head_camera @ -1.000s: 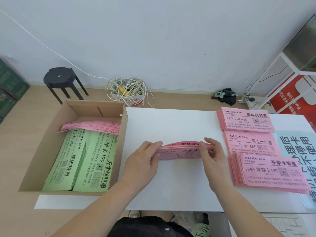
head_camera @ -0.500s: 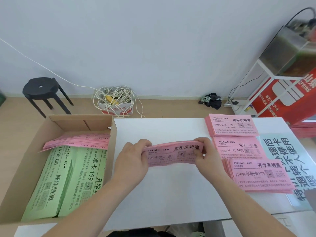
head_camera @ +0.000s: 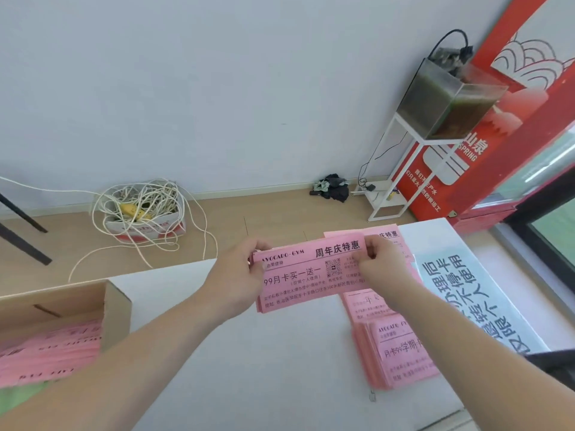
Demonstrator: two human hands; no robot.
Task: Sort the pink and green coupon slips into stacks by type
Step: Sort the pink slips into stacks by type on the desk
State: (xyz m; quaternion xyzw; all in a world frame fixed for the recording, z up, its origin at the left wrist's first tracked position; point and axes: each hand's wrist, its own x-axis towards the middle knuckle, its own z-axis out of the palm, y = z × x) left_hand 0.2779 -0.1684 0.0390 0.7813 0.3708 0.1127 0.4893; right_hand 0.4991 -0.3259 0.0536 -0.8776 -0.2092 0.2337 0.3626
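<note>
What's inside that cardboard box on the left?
A loose pile of pink slips lies in the cardboard box, with green slips peeking out at its near edge. The left forearm and the frame edge hide the rest.

The left hand (head_camera: 236, 281) and the right hand (head_camera: 382, 269) are both bare, with slim fingers. The left forearm (head_camera: 140, 353) and the right forearm (head_camera: 451, 343) are bare as well, along all the length that the picture shows, and they look smooth. The edges of both arms are a little blurred. The fingernails are too unclear to describe. Clothing higher up cannot be seen.
</note>
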